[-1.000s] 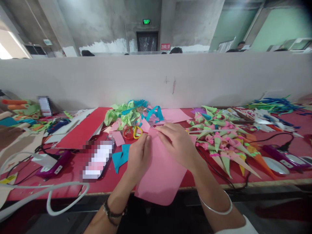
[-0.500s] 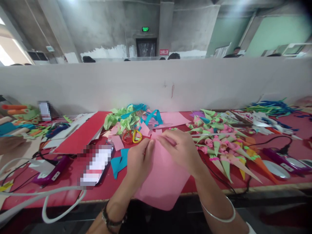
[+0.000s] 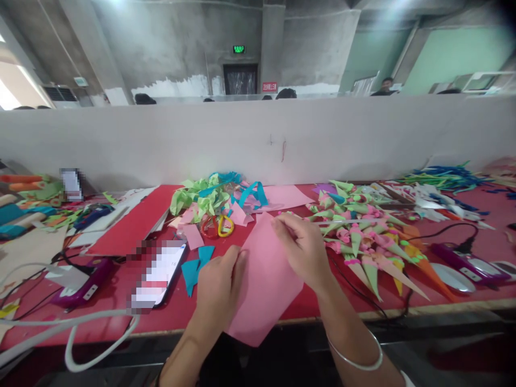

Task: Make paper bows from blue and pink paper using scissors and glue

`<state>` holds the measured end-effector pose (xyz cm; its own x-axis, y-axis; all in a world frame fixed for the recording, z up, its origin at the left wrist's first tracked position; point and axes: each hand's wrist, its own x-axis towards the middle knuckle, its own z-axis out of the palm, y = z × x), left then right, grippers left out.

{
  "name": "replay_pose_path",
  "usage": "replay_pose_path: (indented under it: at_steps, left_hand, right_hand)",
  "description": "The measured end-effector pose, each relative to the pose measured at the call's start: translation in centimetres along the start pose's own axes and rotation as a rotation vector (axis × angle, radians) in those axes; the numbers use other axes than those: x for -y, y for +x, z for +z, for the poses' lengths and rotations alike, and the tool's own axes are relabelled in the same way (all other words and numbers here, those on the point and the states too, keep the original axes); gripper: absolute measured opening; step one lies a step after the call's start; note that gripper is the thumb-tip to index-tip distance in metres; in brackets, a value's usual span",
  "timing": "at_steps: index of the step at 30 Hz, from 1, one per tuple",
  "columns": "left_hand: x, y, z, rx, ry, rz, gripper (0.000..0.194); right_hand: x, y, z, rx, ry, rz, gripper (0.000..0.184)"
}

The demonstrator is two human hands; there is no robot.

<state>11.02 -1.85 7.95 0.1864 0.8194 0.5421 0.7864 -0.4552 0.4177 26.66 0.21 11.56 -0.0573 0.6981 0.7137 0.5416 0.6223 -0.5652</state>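
Observation:
A pink sheet of paper (image 3: 266,279) is held between my two hands, its lower corner hanging past the table's front edge. My left hand (image 3: 221,279) is closed on the sheet's left edge, thumb on top. At the upper right edge, my right hand (image 3: 302,247) pinches the paper between thumb and fingers. Scissors with red and yellow handles (image 3: 217,226) lie just beyond my left hand. Blue paper scraps (image 3: 195,269) rest left of that hand. Beyond the right hand is a pile of small paper cones (image 3: 358,236) in green, pink and orange.
A phone (image 3: 161,274) lies at the left, near a purple power strip (image 3: 86,285) and a looping white cable (image 3: 72,344). Red card sheets (image 3: 133,226) and crumpled green paper (image 3: 201,199) lie farther back. Another purple power strip (image 3: 467,263) sits right. A white partition (image 3: 201,140) closes the back.
My hands have moved apart; the left has slid down the sheet's left edge. The pink paper has turned, its top corner now pointing up. The hand at the far left edge is gone from view.

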Motion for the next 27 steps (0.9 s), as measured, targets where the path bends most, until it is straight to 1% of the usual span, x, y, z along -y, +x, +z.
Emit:
replay_pose_path:
  at_steps: [4, 8, 13, 17, 21, 23, 24, 27]
  left_hand:
    - [0.3, 0.3, -0.2, 0.028, -0.072, 0.019, 0.030]
    - [0.5, 0.3, -0.4, 0.072, -0.140, -0.017, 0.035]
    - [0.6, -0.2, -0.3, 0.091, -0.061, -0.055, 0.033]
    - [1.1, -1.2, 0.4, 0.186, 0.000, -0.121, 0.026]
    - [1.9, -2.1, 1.2, 0.284, -0.077, -0.165, 0.025]
    - [2.3, -2.4, 1.3, 0.307, -0.138, -0.188, 0.028]
    - [2.4, -2.4, 1.2, 0.333, -0.180, -0.197, 0.031]
    - [2.4, -2.1, 0.6, 0.486, -0.375, -0.234, 0.039]
  right_hand:
    - [-0.2, -0.2, 0.0, 0.035, 0.037, 0.007, 0.029]
    - [-0.3, -0.4, 0.1, 0.016, 0.055, 0.010, 0.030]
    - [-0.7, -0.7, 0.3, -0.042, 0.078, 0.067, 0.029]
    - [-1.5, -1.1, 0.4, -0.091, 0.064, 0.131, 0.029]
    - [-2.1, -1.6, 0.7, -0.096, 0.039, 0.172, 0.029]
    - [-2.1, -1.8, 0.8, -0.065, 0.041, 0.168, 0.030]
    - [-2.1, -1.9, 0.8, -0.029, 0.043, 0.164, 0.030]
    - [-1.8, -2.0, 1.1, 0.148, 0.050, 0.130, 0.031]
